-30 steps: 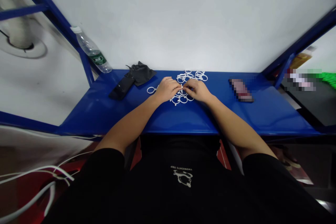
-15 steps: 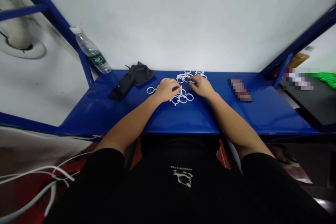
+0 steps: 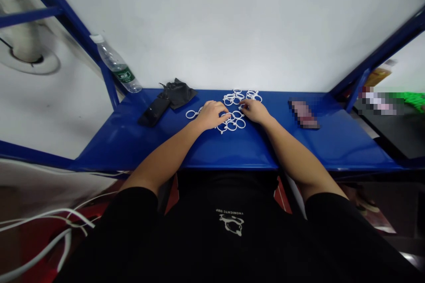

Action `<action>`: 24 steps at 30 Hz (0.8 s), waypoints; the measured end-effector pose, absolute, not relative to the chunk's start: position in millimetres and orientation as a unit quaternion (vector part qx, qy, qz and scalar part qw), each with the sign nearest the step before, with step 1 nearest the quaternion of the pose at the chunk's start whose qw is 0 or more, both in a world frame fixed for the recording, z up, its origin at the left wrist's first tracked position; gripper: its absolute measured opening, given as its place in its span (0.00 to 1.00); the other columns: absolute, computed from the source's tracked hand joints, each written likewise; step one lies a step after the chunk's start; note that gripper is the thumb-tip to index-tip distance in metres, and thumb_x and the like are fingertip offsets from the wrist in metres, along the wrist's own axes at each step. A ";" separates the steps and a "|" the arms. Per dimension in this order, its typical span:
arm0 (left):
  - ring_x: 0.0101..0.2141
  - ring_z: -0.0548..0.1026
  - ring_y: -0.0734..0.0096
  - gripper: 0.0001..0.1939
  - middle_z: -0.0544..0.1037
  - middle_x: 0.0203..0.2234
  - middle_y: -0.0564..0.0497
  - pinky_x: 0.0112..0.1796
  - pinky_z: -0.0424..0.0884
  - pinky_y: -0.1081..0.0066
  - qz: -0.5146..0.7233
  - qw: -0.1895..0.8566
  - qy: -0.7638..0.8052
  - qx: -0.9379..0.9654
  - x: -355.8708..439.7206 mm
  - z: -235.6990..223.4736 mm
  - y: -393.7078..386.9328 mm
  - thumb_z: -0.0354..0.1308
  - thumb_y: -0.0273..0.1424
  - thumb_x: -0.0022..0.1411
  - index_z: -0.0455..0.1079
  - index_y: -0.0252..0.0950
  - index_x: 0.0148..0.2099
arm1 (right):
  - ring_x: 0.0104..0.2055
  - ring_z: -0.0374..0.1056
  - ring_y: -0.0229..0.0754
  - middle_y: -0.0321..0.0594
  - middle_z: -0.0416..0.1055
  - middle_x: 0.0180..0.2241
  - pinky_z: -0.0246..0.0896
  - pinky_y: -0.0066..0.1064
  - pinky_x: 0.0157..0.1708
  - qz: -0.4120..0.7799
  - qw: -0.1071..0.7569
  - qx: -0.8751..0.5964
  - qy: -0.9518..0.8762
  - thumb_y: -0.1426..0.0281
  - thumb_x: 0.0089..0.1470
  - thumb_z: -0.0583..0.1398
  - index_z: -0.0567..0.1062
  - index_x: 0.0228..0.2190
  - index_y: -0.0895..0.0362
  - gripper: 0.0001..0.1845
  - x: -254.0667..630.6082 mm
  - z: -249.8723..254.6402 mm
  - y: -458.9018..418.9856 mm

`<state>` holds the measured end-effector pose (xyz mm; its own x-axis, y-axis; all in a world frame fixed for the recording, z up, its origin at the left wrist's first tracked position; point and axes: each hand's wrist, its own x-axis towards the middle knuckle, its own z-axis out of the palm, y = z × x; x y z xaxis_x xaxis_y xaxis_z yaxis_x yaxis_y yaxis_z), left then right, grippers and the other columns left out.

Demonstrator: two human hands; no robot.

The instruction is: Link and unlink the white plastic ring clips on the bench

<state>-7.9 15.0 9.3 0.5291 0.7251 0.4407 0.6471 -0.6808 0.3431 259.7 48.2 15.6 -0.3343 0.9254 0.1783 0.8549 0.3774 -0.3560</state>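
Observation:
Several thin white rings with small knobs on their rims lie in loose groups on a blue tabletop (image 3: pixel 229 152). My left hand (image 3: pixel 211 115) rests over the near group, where one white ring (image 3: pixel 241 123) lies flat. Its thumb and index finger are a little apart, with nothing plainly between them; it partly covers some rings. My right hand (image 3: pixel 255 111) is curled at the right of the rings, its thumb and fingers closing on a small white ring (image 3: pixel 242 106). Behind the hands are more rings, including a back ring (image 3: pixel 228 100) and a right-hand ring (image 3: pixel 257 99).
A black phone (image 3: pixel 154 112) and a crumpled black bag (image 3: pixel 178 93) lie to the left. Behind them a clear bottle (image 3: pixel 116 64) leans in the corner. At the right is a blurred-out phone-shaped object (image 3: pixel 303 114). A white wall (image 3: pixel 232 31) rises behind the tabletop.
The ring that stood at my left fingertips now lies flat among the near rings. My right hand has drawn back slightly from the far group, with a ring at its fingertips.

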 end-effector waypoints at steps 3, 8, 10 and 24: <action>0.52 0.81 0.55 0.09 0.86 0.49 0.47 0.63 0.68 0.49 0.285 0.069 0.402 0.868 -7.5 10.5 13.6 0.66 0.40 0.76 0.82 0.42 0.51 | 0.46 0.78 0.53 0.51 0.84 0.47 0.73 0.44 0.50 0.104 0.238 -0.503 -0.824 0.73 0.65 0.61 0.82 0.60 0.58 0.24 256.7 18.6 43.9; 0.49 0.82 0.54 0.12 0.86 0.47 0.47 0.59 0.71 0.50 0.297 0.060 0.404 0.863 -7.0 8.7 15.6 0.66 0.41 0.75 0.80 0.42 0.55 | 0.47 0.76 0.52 0.48 0.81 0.46 0.72 0.46 0.53 0.097 0.320 -0.381 -0.862 0.68 0.71 0.58 0.84 0.57 0.52 0.19 240.9 29.0 24.5; 0.47 0.82 0.55 0.10 0.86 0.43 0.47 0.58 0.72 0.51 0.295 0.050 0.397 0.868 -7.1 7.6 17.1 0.64 0.40 0.77 0.80 0.41 0.51 | 0.46 0.75 0.51 0.46 0.81 0.44 0.71 0.45 0.52 0.103 0.313 -0.344 -0.879 0.65 0.74 0.58 0.85 0.53 0.51 0.17 234.7 31.8 17.3; 0.43 0.82 0.60 0.14 0.86 0.38 0.46 0.68 0.65 0.45 0.301 0.005 0.377 0.876 -4.3 16.8 4.7 0.54 0.33 0.80 0.80 0.38 0.44 | 0.43 0.76 0.47 0.44 0.82 0.41 0.71 0.41 0.46 0.130 0.334 -0.333 -0.872 0.64 0.73 0.59 0.83 0.44 0.53 0.13 231.2 32.5 10.4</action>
